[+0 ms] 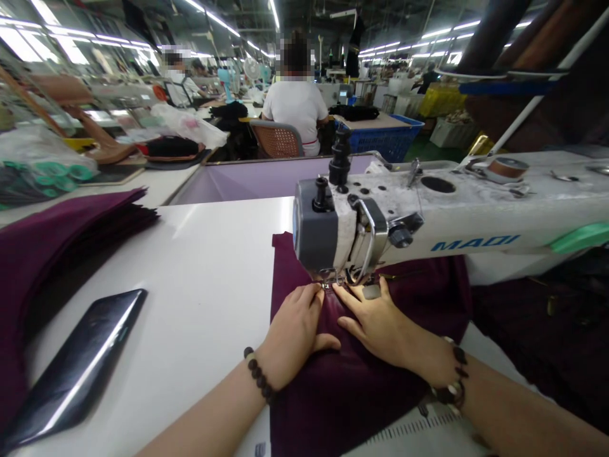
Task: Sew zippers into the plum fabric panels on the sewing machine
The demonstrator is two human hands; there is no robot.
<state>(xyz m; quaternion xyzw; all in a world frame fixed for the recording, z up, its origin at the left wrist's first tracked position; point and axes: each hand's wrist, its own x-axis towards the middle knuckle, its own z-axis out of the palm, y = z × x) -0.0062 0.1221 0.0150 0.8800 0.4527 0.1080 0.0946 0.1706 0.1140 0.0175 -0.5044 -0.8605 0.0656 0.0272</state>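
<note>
A dark purple fabric piece (352,393) lies flat beneath the head of a sewing machine (323,228). Just left of the presser foot (326,285), my left hand (297,336) rests on the cloth with fingers stretched forward and thumb apart. My right hand (380,320) presses on the cloth to the right of the foot, its fingers spread. A small grey piece (372,292) shows at one of its fingers; I cannot tell what it is. The machine head partly hides the needle area and the far part of the fabric.
A stack of purple fabric (71,235) and a dark phone (80,362) lie on the white table (204,304) at left. Dark cloth (528,336) hangs at right. Beyond are a seated person (295,108), a blue crate (394,136) and bagged green-ended spools (52,178).
</note>
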